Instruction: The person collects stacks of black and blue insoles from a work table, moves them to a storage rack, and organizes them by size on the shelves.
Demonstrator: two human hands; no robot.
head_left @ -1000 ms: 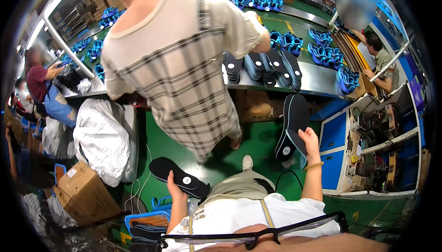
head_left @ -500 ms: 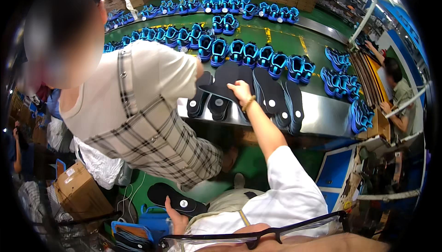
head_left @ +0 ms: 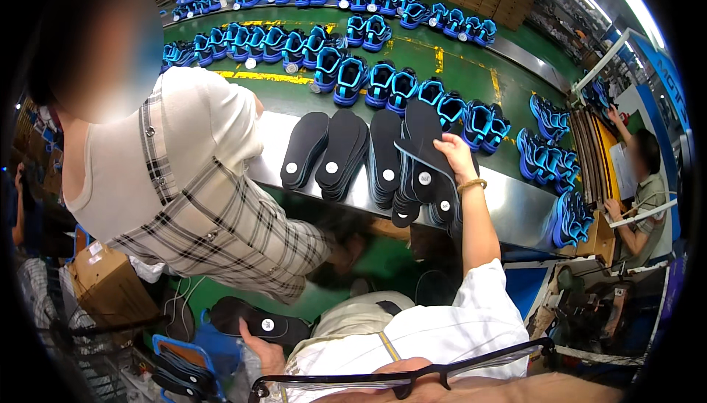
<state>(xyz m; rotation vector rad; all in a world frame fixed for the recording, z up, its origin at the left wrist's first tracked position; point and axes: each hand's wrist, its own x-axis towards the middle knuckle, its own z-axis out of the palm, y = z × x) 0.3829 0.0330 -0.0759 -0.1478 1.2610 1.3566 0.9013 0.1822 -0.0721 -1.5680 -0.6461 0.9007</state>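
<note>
My left hand [head_left: 264, 351] is low at the left, its thumb across a black shoe insole [head_left: 232, 317] that bears a round white sticker. My right hand [head_left: 456, 156] reaches over the metal bench, fingers closed on the edge of a black insole [head_left: 417, 154] with a grey-blue underside. That insole is tilted above the right-hand stacks, partly covering them. To its left lie several stacks of black insoles: one [head_left: 304, 145] at the far left, a thicker one [head_left: 343, 151] beside it, then another [head_left: 384, 149]. White round stickers mark their near ends.
Blue-and-black shoes [head_left: 350, 83] stand in rows on the green conveyor [head_left: 280, 92] behind the metal bench [head_left: 508, 193]. A co-worker in a plaid dress [head_left: 213, 211] stands close at my left. Another person [head_left: 644, 189] works at the right. A blue-rimmed bin [head_left: 213, 365] holds insoles below.
My right hand has moved right along the stacks, with an insole in its fingers. The co-worker's arm has drawn left, uncovering the left stacks. My left hand still holds its insole.
</note>
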